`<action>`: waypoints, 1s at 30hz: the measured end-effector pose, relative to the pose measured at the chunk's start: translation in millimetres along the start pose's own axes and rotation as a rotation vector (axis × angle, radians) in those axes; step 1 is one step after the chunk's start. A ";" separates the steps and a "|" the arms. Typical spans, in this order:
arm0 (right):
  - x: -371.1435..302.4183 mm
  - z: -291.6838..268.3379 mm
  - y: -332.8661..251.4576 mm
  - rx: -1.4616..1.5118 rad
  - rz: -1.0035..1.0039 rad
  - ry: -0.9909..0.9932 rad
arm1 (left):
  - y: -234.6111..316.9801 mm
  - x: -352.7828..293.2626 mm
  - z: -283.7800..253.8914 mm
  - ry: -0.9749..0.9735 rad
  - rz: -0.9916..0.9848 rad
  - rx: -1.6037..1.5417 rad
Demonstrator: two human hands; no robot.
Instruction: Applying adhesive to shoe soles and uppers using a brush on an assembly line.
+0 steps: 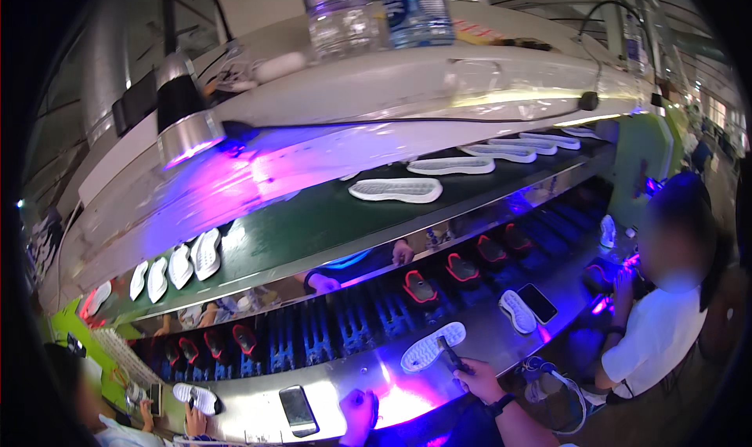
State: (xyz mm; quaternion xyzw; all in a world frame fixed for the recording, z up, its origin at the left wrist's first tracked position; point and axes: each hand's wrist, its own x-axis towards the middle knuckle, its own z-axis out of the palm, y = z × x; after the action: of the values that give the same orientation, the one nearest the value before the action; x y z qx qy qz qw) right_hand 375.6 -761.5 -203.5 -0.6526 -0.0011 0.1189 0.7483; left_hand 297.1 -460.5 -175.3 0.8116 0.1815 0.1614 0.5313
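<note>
A white shoe sole (423, 353) lies tilted on the metal worktop, just ahead of my hands. My right hand (479, 380), with a dark band at the wrist, is closed around a dark brush (452, 356). The brush's tip overlaps the right part of the sole. To the left of it, near the worktop's front edge, my left hand (359, 412) is curled shut under purple light. A dark edge shows along its fingers, but what it holds cannot be made out. The sole is apart from my left hand.
Phones lie left (298, 410) and right (537, 303), the right one beside another white sole (517, 312). Beyond, a blue-slatted rack (317, 333) carries dark red-edged shoe uppers (421, 287). Above runs a green belt (313, 228) with white soles. Co-workers sit right (658, 329) and left (117, 427).
</note>
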 end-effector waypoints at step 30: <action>-33.1 56.9 -79.8 -0.436 -0.288 0.143 | -61.4 -125.8 152.9 -0.786 0.265 -0.088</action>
State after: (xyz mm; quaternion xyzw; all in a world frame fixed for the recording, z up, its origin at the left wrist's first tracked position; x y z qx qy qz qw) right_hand 348.6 -721.5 -112.0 -0.7982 -0.0668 -0.0384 0.5974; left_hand 248.2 -619.3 -299.1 0.8043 -0.1484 -0.0860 0.5689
